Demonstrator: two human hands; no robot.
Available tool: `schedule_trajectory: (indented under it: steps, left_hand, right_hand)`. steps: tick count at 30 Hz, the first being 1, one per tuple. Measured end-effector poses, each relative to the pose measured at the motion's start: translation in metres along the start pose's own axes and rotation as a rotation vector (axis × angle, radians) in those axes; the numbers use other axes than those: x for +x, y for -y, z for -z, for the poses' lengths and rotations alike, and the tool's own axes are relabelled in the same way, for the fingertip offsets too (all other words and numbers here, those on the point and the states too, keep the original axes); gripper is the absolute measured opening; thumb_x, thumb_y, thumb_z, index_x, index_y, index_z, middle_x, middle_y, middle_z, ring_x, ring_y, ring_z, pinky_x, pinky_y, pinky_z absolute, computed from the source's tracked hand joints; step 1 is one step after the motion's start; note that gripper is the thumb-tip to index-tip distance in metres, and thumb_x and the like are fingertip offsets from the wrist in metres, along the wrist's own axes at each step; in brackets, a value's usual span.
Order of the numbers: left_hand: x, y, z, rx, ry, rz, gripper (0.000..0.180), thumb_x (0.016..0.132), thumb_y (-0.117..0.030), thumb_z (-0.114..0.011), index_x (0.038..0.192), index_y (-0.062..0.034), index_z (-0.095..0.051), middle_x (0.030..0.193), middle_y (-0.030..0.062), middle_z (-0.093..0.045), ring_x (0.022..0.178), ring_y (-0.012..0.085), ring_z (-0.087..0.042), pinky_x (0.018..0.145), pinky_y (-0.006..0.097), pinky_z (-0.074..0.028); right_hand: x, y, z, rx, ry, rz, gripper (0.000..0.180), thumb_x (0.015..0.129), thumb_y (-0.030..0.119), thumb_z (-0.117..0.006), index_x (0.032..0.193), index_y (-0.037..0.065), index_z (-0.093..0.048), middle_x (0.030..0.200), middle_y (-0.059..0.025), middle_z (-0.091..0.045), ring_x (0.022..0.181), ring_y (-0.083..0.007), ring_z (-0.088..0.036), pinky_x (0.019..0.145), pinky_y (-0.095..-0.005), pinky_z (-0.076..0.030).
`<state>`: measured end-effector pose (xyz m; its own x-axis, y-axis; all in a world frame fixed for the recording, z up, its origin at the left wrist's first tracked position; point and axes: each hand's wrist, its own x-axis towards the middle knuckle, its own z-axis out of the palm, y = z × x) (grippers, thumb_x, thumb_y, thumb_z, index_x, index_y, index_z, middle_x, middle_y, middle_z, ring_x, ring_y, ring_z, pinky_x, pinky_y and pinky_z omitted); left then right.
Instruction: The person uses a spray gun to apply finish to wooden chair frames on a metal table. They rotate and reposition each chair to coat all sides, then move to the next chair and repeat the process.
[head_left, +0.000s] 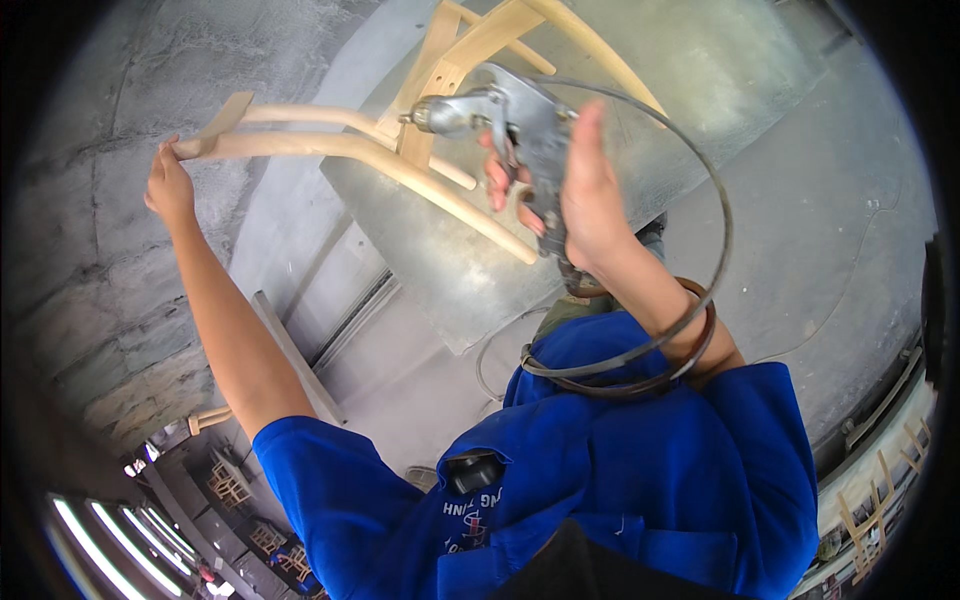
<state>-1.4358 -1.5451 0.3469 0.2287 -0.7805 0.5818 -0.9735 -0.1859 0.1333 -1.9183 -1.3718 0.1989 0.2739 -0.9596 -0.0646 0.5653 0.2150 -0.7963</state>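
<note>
A pale bentwood chair frame hangs in front of me over a grey metal-topped bench. My left hand grips the end of one curved wooden rail at the far left. My right hand is shut on the grip of a silver pneumatic drill, whose nose touches a joint of the frame. A dark air hose loops from the tool round my right forearm. My sleeves are blue.
A rough concrete wall rises on the left. The grey floor spreads to the right. Several unfinished wooden chair frames stand in the distance at lower left and along the right edge.
</note>
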Motion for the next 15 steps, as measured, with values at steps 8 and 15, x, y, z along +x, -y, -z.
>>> schedule_trajectory:
  steps: [8,15]
  left_hand:
    - [-0.033,-0.026,-0.005,-0.15,-0.101,0.102,0.052,0.106,-0.041,-0.03,0.12,-0.0158,-0.072,0.114,0.0044,-0.074,0.12,0.0229,-0.06,0.115,0.055,-0.023]
    - [-0.047,-0.04,-0.045,-0.549,-0.332,0.068,0.051,0.107,-0.034,-0.025,0.113,0.001,-0.062,0.12,0.0162,-0.062,0.115,0.0296,-0.058,0.099,0.045,-0.049]
  right_hand:
    - [-0.047,-0.066,0.045,-0.014,-0.272,-0.372,0.083,0.099,0.074,-0.023,0.111,0.0,-0.059,0.076,-0.0037,-0.06,0.065,-0.0103,-0.061,0.041,-0.021,-0.038]
    - [-0.115,-0.104,0.134,-0.163,-0.387,-0.609,0.073,0.103,0.067,-0.026,0.1,0.004,-0.062,0.07,-0.0039,-0.061,0.058,-0.0102,-0.056,0.04,-0.0235,-0.034]
